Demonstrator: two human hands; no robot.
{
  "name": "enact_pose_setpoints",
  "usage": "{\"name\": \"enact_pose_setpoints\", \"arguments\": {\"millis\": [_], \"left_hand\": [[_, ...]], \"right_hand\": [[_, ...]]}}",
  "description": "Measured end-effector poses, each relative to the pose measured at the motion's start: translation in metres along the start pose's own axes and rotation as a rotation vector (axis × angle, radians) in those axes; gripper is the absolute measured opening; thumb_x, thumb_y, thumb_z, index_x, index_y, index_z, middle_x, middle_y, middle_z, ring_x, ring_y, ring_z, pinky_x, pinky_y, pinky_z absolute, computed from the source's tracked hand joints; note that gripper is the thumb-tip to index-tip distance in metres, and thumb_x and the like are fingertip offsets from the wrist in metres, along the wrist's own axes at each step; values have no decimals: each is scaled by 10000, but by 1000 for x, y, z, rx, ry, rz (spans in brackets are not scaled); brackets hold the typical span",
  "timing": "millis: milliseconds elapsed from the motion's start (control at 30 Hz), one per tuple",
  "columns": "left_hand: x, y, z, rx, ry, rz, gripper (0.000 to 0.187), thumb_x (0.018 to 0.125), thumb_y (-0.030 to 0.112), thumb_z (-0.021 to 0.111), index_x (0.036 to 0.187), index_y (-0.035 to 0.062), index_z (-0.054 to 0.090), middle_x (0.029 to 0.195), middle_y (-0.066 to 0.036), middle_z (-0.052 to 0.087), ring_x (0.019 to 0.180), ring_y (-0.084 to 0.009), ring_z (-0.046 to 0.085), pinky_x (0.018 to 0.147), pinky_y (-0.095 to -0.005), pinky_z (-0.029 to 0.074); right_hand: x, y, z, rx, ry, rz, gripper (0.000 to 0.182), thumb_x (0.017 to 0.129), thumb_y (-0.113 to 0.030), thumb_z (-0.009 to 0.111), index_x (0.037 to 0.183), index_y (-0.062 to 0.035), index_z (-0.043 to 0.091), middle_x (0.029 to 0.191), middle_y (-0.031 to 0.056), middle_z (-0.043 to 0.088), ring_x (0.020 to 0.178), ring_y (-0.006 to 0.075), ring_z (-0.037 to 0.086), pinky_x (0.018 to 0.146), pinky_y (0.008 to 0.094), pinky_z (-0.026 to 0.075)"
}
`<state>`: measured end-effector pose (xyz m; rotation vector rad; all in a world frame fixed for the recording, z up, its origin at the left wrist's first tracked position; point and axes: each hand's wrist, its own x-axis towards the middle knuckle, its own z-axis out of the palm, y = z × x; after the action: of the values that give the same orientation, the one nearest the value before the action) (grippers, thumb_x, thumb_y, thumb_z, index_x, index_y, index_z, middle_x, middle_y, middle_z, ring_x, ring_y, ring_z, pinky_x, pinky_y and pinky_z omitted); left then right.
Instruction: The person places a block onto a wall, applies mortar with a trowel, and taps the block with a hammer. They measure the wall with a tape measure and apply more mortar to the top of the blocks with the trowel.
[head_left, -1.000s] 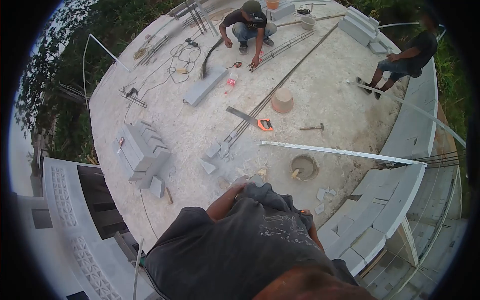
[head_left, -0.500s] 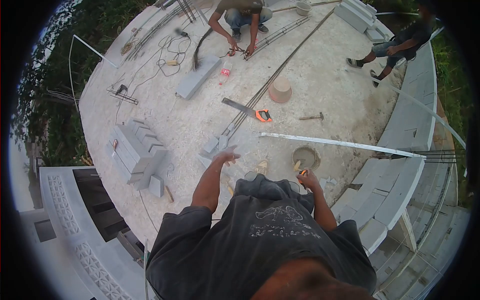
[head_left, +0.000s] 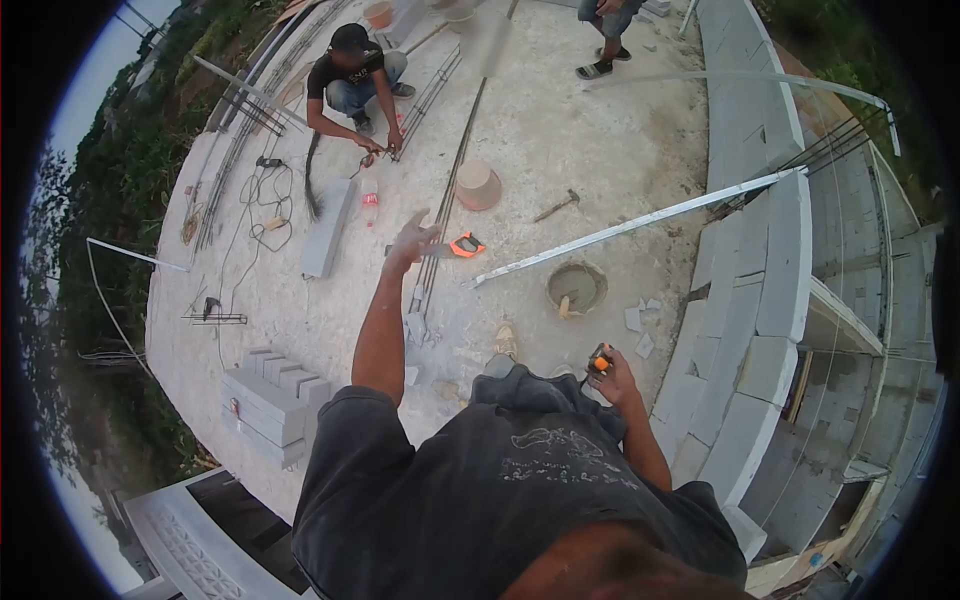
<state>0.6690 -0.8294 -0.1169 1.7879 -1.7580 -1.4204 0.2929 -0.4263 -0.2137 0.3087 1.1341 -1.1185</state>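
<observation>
I stand on a round concrete slab (head_left: 600,130) and look down over my dark shirt. My left hand (head_left: 411,243) is stretched out in front of me with fingers spread and nothing in it, above the handsaw (head_left: 462,245) and long rebar rods (head_left: 450,190). My right hand (head_left: 607,372) is low by my hip, closed around a small orange and black tool (head_left: 599,360). A mortar pan (head_left: 576,288) sits on the slab beyond that hand.
A curved block wall (head_left: 765,300) rims the slab on the right, with a long metal straightedge (head_left: 640,222) leaning to it. A person crouches (head_left: 352,75) at far left over rebar; another stands (head_left: 603,25) at the top. A block stack (head_left: 266,395), upturned bucket (head_left: 477,184) and hammer (head_left: 556,206) lie around.
My view swung to the right and the wall came closer. My left arm rose and reached further out; my right hand came out from behind my body with the orange tool.
</observation>
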Motion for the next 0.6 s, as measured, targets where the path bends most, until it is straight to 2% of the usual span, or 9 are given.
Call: {"name": "enact_pose_setpoints", "arguments": {"millis": [33,67,167,200,300,333,433,500,600], "left_hand": [[-28,-13,42,-255,-184,-128,919,874,482,706,1574,155,210,1183,-152,664,947,-257,673,806,-502,513],[-45,-30,80,-251,-356,-228,965,870,555,687,1586,213,139,1298,-144,613,1013,-297,663,864,-585,473],[-108,-44,170,-215,-536,-383,971,857,623,671,1582,253,142,1349,-169,583,1147,-339,619,944,-590,449],[-128,-38,186,-253,-558,-387,926,887,572,671,1578,228,159,1329,-157,576,1124,-325,622,927,-581,467],[-146,-81,212,-425,-520,-398,926,884,500,715,1575,198,176,1237,-160,628,994,-282,682,862,-403,527],[-145,-95,212,-455,-456,-418,898,896,468,713,1572,203,185,1222,-160,638,1002,-281,680,858,-399,528],[-141,-124,186,-387,-277,-543,852,919,476,673,1562,238,167,1262,-137,634,1059,-302,655,877,-520,484],[-127,-172,169,-349,-181,-589,826,915,487,670,1548,266,188,1279,-133,612,1076,-320,631,884,-564,444],[-104,-211,141,-362,-54,-617,785,926,444,667,1541,259,217,1221,-113,642,973,-304,641,828,-560,431]], "right_hand": [[-2,-2,-4,74,-31,10,409,880,-394,665,1182,-143,552,1050,85,626,813,252,646,707,387,529],[-5,-13,6,145,-66,14,375,890,-403,659,1148,-150,558,1027,76,628,804,248,640,688,377,525],[4,-73,45,244,-285,-24,326,910,-429,648,1089,-171,563,960,59,637,799,238,632,624,334,498],[12,-104,70,200,-281,-52,324,908,-428,655,1082,-171,563,958,53,625,790,233,629,610,320,491],[27,-206,169,-55,-180,-308,297,892,-371,690,1050,-145,579,928,39,605,729,194,628,533,286,485],[25,-242,208,-154,-166,-440,305,883,-346,698,1065,-136,571,930,34,584,724,185,631,520,279,473],[31,-337,304,-444,-115,-753,396,854,-319,715,1137,-92,555,955,41,556,700,154,639,484,249,441],[43,-387,352,-482,-64,-833,502,843,-353,738,1199,-54,547,972,55,557,692,139,648,465,234,431],[50,-435,409,-466,-3,-943,552,842,-400,745,1229,-53,558,966,60,560,686,139,652,452,232,432]]}}
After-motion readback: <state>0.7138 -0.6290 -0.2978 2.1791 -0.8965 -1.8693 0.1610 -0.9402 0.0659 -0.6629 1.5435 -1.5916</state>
